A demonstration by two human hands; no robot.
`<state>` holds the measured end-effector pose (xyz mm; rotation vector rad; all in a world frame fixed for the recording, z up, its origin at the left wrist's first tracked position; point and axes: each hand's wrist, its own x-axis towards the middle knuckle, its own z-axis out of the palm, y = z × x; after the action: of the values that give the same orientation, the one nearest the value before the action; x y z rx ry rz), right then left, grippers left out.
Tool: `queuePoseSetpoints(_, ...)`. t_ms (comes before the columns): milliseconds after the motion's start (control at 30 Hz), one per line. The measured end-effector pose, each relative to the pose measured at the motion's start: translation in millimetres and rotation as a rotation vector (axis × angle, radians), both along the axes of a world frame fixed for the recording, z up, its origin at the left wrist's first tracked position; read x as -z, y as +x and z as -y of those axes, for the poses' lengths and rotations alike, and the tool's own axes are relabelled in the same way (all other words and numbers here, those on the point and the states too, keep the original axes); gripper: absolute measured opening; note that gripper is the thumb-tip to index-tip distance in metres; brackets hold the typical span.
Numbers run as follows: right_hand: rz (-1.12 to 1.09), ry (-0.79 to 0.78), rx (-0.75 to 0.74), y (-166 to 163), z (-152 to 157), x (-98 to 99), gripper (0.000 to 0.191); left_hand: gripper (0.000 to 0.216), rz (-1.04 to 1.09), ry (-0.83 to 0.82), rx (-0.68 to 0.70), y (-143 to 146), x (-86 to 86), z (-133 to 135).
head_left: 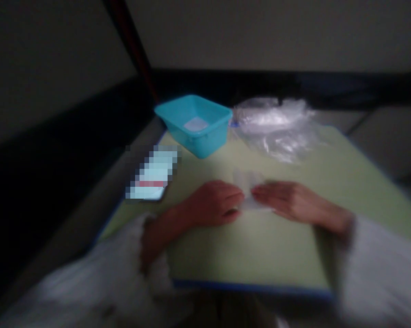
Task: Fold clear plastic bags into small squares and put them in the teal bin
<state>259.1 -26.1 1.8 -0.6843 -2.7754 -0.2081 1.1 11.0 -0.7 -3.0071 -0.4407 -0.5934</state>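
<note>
A small whitish, see-through sheet (248, 178) lies low over the table in front of me; blur hides whether it is plastic or paper. My left hand (217, 203) is at its left side, fingers curled, with the tips closed on that edge. From the other side my right hand (292, 200) presses its fingers, held together, on the sheet's right part. Both sets of fingertips are close to each other near the sheet's middle, and they cover some of it.
A turquoise plastic basket (205, 143) with something white inside stands at the table's back left. To its right lies a heap of clear plastic bags (277, 127). A phone with a lit, pixelated screen (154, 173) rests by the left edge. The yellow-green table (253, 255) has blue edging.
</note>
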Motion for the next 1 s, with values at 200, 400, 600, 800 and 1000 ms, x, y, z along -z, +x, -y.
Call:
queuePoseSetpoints(200,-0.121,-0.119,0.015,-2.1,0.5,-5.1,0.033,0.02,0.088,-0.137,-0.067,2.5,6.3,-1.2)
queuePoseSetpoints(400,-0.362,-0.43,0.252,-9.0,2.0,-11.3,0.032,0.022,0.241,-0.437,-0.322,9.9,6.0,4.1)
queuePoseSetpoints(600,-0.671,-0.734,0.508,-22.4,-3.4,-11.2,0.039,0.046,0.462,-0.828,-0.488,19.7,2.7,0.2)
queuePoseSetpoints(800,-0.838,-0.789,0.668,-29.1,-16.0,-4.3,0.026,0.048,0.553,-0.917,-0.569,23.5,6.8,-6.4)
queuePoseSetpoints(1000,-0.932,-0.827,0.735,-29.5,-24.0,1.5,0.032,0.064,0.578,-0.89,-0.565,25.5,7.9,-5.5)
